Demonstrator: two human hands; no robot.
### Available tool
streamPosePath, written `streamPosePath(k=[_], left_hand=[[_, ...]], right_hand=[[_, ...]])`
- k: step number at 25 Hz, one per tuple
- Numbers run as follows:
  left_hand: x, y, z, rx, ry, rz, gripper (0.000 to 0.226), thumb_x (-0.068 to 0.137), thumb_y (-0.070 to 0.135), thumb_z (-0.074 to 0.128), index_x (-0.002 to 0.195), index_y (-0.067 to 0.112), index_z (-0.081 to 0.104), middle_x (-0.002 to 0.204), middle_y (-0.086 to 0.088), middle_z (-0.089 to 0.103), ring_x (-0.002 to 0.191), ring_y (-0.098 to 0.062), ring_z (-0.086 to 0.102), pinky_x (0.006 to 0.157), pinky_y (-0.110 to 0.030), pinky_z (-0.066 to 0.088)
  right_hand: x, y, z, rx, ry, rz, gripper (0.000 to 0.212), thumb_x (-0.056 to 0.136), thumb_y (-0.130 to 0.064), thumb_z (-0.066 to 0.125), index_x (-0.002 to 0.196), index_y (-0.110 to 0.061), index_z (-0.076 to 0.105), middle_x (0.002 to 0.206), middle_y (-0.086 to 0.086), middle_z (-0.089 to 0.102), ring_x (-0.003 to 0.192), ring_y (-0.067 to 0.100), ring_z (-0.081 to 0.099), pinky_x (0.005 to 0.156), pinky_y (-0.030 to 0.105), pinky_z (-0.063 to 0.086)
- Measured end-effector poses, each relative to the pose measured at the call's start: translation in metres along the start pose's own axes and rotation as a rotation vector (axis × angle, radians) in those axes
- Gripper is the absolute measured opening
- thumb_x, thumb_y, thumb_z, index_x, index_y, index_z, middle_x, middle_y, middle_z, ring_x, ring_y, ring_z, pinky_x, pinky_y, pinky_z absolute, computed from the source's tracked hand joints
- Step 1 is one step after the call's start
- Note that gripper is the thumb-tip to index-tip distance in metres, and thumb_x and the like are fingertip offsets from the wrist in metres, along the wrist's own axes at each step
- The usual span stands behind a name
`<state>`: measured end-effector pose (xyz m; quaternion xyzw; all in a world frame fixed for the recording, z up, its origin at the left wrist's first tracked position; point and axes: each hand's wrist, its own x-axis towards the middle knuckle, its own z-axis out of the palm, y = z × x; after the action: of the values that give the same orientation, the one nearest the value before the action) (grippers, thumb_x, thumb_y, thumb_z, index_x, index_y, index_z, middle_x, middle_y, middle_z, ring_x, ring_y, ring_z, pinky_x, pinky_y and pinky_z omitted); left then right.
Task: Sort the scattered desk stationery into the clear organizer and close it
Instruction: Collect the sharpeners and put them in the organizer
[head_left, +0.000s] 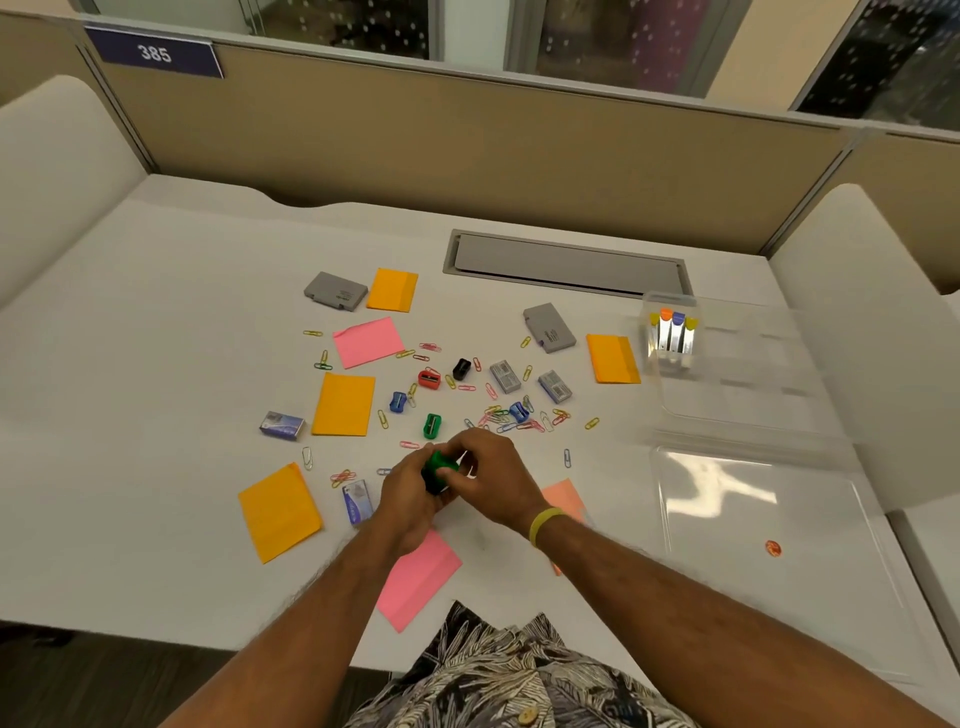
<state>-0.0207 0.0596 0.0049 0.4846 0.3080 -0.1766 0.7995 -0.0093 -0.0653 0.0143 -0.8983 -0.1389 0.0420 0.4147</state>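
Both your hands, left and right, pinch the green sharpener; the organizer lies far right, nearer your right hand.

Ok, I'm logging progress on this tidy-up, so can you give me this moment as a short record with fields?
left hand: gripping a green object, jointly with the right hand
right hand: on the same green object; yellow wristband on the wrist
organizer: open, at the desk's right, holding only a few upright tubes
lid: flat on the desk, nearer the person
still loose: paper clips, sharpeners, sticky notes, small boxes
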Motion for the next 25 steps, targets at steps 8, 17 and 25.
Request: streamPosePath(k=[8, 17, 25], left_hand=[[0.005, 0.003, 0.014, -0.151, 0.061, -0.048, 0.025, 0.099, 0.028, 0.047, 0.101, 0.008, 0.062, 0.100, -0.016, 0.062, 0.090, -0.022, 0.064, 0.059, -0.031, 0.058], [0.010, 0.018, 0.011, -0.126, 0.159, -0.076, 0.024, 0.095, 0.033, 0.056, 0.081, 0.014, 0.057, 0.071, -0.005, 0.055, 0.059, -0.014, 0.049, 0.040, -0.017, 0.043], [0.017, 0.028, -0.003, -0.103, 0.236, -0.024, 0.030, 0.096, 0.036, 0.052, 0.076, 0.014, 0.050, 0.065, -0.004, 0.049, 0.053, -0.013, 0.042, 0.035, -0.016, 0.031]], right_hand=[[0.008, 0.012, -0.011, 0.002, 0.090, 0.062, 0.018, 0.086, -0.031, 0.068, 0.095, -0.016, 0.065, 0.088, -0.006, 0.058, 0.072, 0.010, 0.056, 0.065, 0.021, 0.051], [0.049, 0.088, -0.058, -0.239, 0.165, 0.429, 0.027, 0.083, -0.028, 0.071, 0.099, -0.007, 0.065, 0.098, 0.007, 0.062, 0.090, 0.021, 0.059, 0.074, 0.028, 0.045], [0.070, 0.089, -0.051, -0.422, 0.005, 0.366, 0.027, 0.086, -0.033, 0.067, 0.100, -0.012, 0.059, 0.100, 0.007, 0.057, 0.087, 0.021, 0.053, 0.071, 0.027, 0.041]])
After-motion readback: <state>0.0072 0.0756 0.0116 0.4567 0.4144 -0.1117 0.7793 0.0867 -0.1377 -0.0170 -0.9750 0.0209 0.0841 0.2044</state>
